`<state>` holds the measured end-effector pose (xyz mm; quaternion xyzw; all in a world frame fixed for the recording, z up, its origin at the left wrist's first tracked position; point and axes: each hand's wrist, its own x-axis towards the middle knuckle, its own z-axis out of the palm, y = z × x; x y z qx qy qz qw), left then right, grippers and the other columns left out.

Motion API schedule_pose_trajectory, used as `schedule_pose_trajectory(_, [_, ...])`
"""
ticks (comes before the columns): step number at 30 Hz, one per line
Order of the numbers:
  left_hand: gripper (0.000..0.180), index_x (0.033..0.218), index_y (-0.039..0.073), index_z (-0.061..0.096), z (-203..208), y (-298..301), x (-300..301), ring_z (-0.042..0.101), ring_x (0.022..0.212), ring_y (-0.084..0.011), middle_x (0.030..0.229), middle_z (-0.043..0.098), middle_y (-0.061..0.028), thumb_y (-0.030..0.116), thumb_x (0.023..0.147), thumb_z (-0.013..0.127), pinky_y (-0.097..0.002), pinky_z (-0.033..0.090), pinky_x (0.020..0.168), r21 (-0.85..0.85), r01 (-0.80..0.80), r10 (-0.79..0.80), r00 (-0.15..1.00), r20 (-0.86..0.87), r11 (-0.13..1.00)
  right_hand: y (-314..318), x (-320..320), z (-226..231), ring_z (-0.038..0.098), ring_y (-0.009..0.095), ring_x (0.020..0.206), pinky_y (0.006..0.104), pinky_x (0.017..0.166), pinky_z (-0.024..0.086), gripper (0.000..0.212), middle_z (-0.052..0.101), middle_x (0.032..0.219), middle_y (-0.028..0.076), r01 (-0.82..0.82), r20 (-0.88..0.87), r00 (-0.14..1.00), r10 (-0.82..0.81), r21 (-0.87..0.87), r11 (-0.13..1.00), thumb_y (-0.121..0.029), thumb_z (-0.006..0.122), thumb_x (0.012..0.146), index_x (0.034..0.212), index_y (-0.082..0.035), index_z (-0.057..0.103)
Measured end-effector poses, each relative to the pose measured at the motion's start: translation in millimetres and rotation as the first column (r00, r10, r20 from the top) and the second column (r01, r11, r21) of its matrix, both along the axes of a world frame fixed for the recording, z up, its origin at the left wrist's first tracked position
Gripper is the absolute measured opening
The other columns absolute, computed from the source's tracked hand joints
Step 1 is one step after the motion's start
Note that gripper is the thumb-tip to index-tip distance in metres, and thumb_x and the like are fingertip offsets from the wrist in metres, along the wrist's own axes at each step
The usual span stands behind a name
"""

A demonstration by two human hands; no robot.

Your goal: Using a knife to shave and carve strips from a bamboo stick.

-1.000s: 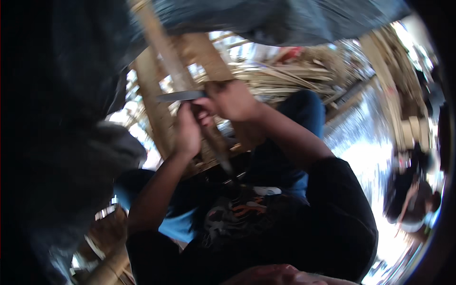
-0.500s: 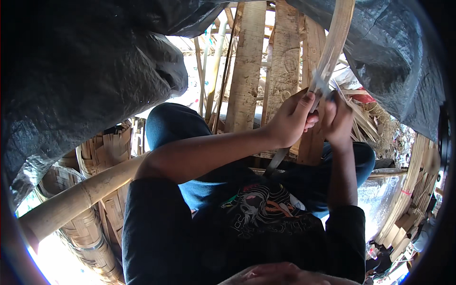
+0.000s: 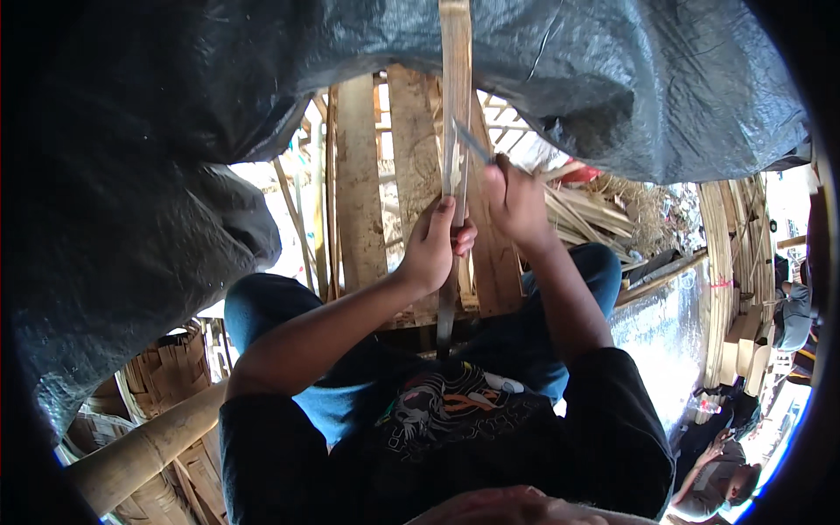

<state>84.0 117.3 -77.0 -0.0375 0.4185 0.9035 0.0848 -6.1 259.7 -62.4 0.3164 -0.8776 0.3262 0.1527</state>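
My left hand [image 3: 433, 241] is closed around a long, flat bamboo strip [image 3: 456, 87], its thumb lying along the near face. The strip stands almost straight up the middle of the view, and its lower end comes down between my legs. To the right of it, my right hand [image 3: 518, 206] grips a knife [image 3: 473, 143], whose handle is hidden in the fingers. The blade slants up and left, its tip at the strip above my left hand. A pale, scraped patch shows on the strip near the blade.
Wooden planks [image 3: 357, 184] with gaps lie ahead, and a dark tarp [image 3: 604, 70] hangs low over them. A thick bamboo pole [image 3: 144, 446] and woven baskets [image 3: 166, 372] are at left. Split bamboo bundles [image 3: 719, 262] stand at right; a person [image 3: 722, 477] sits at lower right.
The view has swung right, so hands and strip sit nearer the middle. The strip now stands straighter, and the right hand with the knife is farther from the left hand.
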Motion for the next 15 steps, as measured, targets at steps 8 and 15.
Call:
schedule_pose_trajectory(8, [0.012, 0.097, 0.011, 0.040, -14, 8, -2, 0.043, 0.066, -0.0080, 0.074, 0.042, 0.0019, 0.018, 0.103, 0.047, -0.0262, 0.040, 0.063, -0.174, -0.051, 0.019, 0.983, -0.182, 0.983, -11, -9, 3, 0.060, 0.046, 0.062, 0.0509, 0.055, 0.046, 0.038, 0.056, 0.063, 0.025, 0.017, 0.053, 0.999, -0.011, -0.107, 0.994, -0.037, 0.044, 0.101, 0.090, -0.002, 0.054])
schedule_pose_trajectory(15, [0.016, 0.091, 0.008, 0.039, -16, 7, -7, 0.042, 0.061, -0.0074, 0.070, 0.043, 0.0013, 0.013, 0.100, 0.051, -0.0253, 0.038, 0.056, -0.118, -0.072, 0.049, 0.980, -0.191, 0.990, -10, -11, 9, 0.059, 0.047, 0.064, 0.0515, 0.055, 0.045, 0.039, 0.057, 0.063, 0.026, 0.022, 0.051, 0.999, -0.017, -0.092, 0.996, -0.036, 0.041, 0.102, 0.090, -0.001, 0.054])
